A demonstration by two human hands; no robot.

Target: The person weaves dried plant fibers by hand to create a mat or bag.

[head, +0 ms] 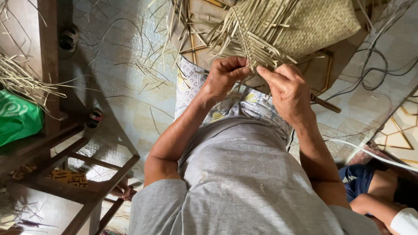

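Woven mat: one, its loose strips pinched by two hands, left hand and right hand.

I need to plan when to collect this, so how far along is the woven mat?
Done: a tightly plaited section of the woven mat lies finished at the top right. In hand: the left hand and right hand pinch strips at the working edge. Left: many loose strips stick out unwoven, and more dry strips wait beside the wooden frame.
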